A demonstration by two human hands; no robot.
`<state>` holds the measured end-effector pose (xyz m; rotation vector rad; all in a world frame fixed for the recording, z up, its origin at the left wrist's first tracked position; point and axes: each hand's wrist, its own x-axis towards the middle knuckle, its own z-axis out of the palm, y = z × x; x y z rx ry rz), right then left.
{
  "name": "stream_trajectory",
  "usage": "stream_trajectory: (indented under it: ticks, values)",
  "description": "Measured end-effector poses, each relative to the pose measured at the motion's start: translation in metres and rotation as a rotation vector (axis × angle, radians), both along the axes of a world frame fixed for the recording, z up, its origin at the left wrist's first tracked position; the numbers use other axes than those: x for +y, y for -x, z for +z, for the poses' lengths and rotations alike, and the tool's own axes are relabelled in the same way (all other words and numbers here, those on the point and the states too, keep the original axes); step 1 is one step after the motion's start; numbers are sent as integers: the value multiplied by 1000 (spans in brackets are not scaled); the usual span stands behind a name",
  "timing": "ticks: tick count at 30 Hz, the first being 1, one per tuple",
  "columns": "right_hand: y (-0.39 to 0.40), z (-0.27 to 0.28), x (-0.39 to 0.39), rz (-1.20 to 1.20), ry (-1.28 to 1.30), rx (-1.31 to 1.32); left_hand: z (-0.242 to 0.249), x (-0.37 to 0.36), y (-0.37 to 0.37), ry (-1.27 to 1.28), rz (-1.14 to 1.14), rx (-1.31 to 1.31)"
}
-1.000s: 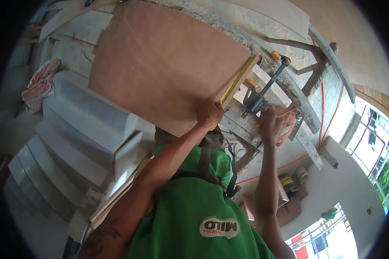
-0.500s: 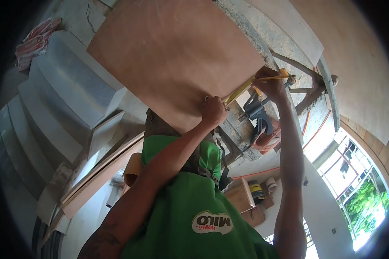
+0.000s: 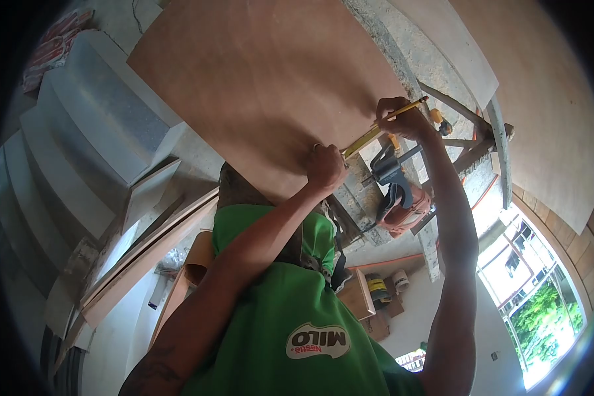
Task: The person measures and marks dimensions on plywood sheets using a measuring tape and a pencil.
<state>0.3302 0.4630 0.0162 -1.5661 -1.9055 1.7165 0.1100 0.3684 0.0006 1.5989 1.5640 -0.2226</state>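
Observation:
A broad brown plywood sheet [image 3: 257,86] lies in front of me, its near right edge running between my hands. My left hand [image 3: 328,166] is closed at that edge, pressing one end of a yellow tape measure blade [image 3: 363,140] against the wood. Farther along the same edge, my right hand [image 3: 402,120] pinches a yellow pencil [image 3: 412,105] whose dark end points up and right. The blade stretches from one hand to the other. Just below the right hand sits a dark bar clamp [image 3: 391,173]. The pencil's other end is hidden by my fingers.
A reddish-brown object [image 3: 406,214] lies under the clamp. A small orange and black item [image 3: 440,120] is right of my hand. Pale curved panels [image 3: 105,112] stand at the left, with long boards [image 3: 152,254] below them. Wooden braces [image 3: 472,155] cross at the right.
My right hand has shifted left and slightly up along the sheet's edge, and the pencil now slants more steeply. My left hand stays in nearly the same place.

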Motion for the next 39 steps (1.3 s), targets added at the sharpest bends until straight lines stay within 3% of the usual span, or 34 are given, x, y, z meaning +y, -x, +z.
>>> stream_trajectory:
  ticks: [5, 10, 14, 39]
  values:
    - [-4, -14, -2, 47, 52, 78, -7, -7, -2, -108, 3, -13]
    - [-2, -14, -5, 47, 66, 42, -11, -4, -3, 34, 7, 5]
    - [-2, -13, -8, 86, 45, -48, -13, -4, -2, 12, -8, -15]
    - [-4, -16, -15, 3, 63, -21, -8, -1, -2, 48, -13, -25]
